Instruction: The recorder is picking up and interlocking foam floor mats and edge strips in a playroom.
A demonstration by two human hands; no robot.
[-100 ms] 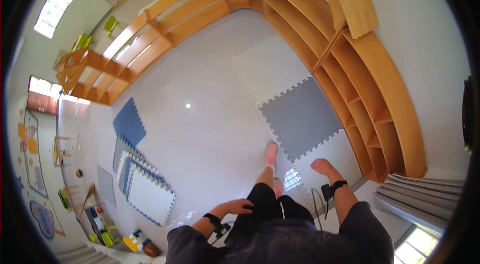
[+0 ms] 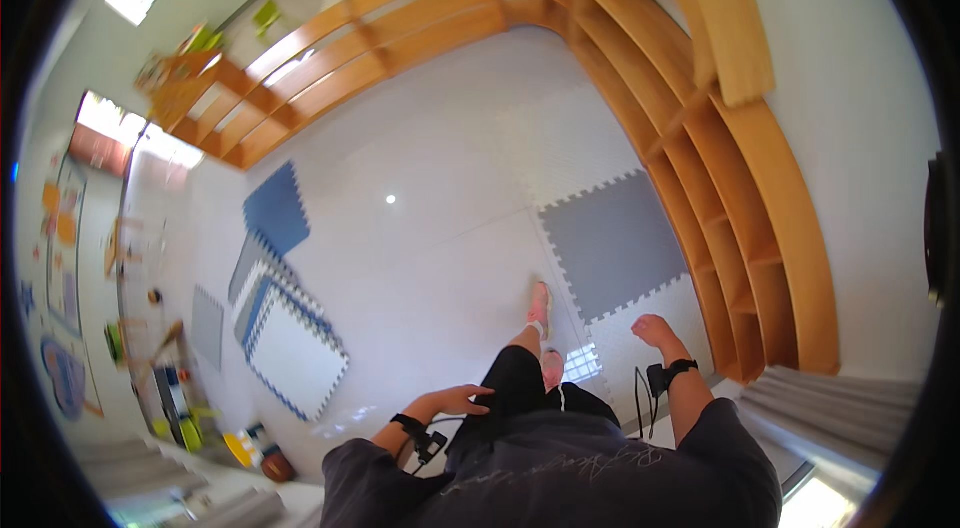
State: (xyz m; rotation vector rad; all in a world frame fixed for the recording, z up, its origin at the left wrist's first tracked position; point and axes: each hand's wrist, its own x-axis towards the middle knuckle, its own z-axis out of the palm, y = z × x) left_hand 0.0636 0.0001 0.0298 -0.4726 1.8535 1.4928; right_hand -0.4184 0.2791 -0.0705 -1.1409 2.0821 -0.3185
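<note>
We see three foam mats laid flat in a row along the wooden shelf (image 2: 800, 228): a pale mat (image 2: 570, 153) at the far end, a gray mat (image 2: 615, 243) in the middle and a white mat (image 2: 615, 340) nearest us. The rest are not in that row: a pile of mats (image 2: 295, 353) sits across the floor (image 2: 430, 258) to our left, with a blue mat (image 2: 278, 208) beyond it. Our left hand (image 2: 460, 400) rests on the black shorts (image 2: 520, 393), fingers stretched out, holding nothing. Our right hand (image 2: 652, 330) hangs over the white mat, apparently empty; we cannot tell whether its fingers are apart. The shelf hems in the row on the right, gray curtains (image 2: 830, 408) hang near its closest end, and a pink shoe (image 2: 540, 303) stands just beside the row.
</note>
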